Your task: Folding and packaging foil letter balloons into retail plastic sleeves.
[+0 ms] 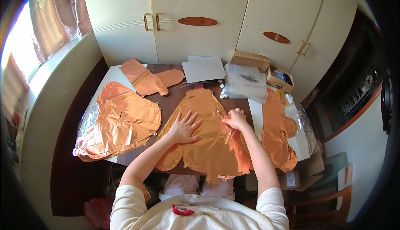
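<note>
Table [171,96], left fingers [192,118] splayed, right fingers [228,121] curled

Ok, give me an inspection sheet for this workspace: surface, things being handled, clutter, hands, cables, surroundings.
Surface: dark wooden table, largely covered.
Things being handled: orange foil shape, spread out in the middle, crumpled toward its right side.
Clutter: left foil pile, right foil shape; white cards, clear bags and a cardboard box toward the back.
Left hand: open, palm down on the middle foil.
Right hand: fingers closed on its crumpled part.
Cables: nothing seen.
Surroundings: cream cabinets behind, curtains at left, wooden chair at lower right.
</note>
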Motion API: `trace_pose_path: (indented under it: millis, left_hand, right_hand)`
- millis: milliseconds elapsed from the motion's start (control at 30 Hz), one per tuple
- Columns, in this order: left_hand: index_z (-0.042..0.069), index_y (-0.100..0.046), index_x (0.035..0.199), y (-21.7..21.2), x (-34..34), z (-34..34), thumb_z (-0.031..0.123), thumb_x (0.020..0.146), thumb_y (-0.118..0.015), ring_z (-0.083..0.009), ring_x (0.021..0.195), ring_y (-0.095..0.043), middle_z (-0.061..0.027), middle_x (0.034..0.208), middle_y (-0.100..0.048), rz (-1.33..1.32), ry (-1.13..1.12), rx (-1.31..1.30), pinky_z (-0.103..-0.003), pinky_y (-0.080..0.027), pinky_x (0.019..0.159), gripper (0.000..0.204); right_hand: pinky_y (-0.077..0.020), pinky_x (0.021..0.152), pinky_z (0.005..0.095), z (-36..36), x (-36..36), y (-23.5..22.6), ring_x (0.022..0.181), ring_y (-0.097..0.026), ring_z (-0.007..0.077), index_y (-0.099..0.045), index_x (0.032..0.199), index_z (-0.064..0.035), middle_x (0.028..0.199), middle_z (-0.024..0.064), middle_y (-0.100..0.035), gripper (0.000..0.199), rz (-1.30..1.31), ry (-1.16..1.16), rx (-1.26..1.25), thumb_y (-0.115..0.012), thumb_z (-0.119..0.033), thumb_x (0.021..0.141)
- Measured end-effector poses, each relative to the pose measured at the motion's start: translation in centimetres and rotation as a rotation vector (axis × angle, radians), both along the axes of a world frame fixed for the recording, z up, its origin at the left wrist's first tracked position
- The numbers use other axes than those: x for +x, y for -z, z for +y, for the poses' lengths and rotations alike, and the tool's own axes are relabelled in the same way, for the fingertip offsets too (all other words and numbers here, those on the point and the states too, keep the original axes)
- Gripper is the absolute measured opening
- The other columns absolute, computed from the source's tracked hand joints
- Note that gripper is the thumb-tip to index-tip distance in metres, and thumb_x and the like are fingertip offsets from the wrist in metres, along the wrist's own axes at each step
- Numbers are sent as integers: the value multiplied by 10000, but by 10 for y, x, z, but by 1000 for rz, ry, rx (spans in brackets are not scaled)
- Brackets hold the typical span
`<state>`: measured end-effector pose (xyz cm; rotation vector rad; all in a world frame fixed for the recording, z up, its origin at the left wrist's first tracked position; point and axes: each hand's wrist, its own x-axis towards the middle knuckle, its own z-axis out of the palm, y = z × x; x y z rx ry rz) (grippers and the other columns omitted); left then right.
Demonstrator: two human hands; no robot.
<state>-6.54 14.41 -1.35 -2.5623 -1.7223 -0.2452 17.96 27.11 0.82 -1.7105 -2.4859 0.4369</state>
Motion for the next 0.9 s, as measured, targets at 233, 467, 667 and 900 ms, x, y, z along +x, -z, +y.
trace_pose_path:
  millis: [233,467,667,900]
  left_hand:
    - [183,-322,1426,-3,0,-1,684,839,-355,-355,1387,-193,-160,1487,-257,12,-15,-28,-600,-122,1079,772]
    - [190,-309,1432,-3,-1,-1,691,837,-347,-348,1394,-171,-157,1495,-238,12,-24,-70,-595,-110,1085,778]
    - [196,-288,1441,-6,1,-2,700,830,-348,-346,1394,-175,-156,1494,-242,0,-25,-69,-593,-115,1086,795]
    - [190,-229,1461,5,-3,0,700,819,-376,-356,1378,-218,-160,1476,-281,-55,-13,22,-597,-144,1076,833]
  right_hand:
    - [-491,699,400,-7,5,5,804,-601,275,-640,855,-69,828,104,-613,263,201,-131,313,-691,-312,768]
    - [-479,743,280,-25,11,-13,817,-599,138,-584,1059,-2,898,39,-644,391,854,-50,-706,-600,-350,883]
    - [-289,1055,437,-52,12,1,1270,-352,382,-411,1316,5,1334,239,-432,641,300,-501,-93,-598,-378,836]
    - [-135,1127,466,-76,-11,34,1382,-139,409,-207,1403,78,1473,273,-179,815,124,-543,58,-435,-524,902]
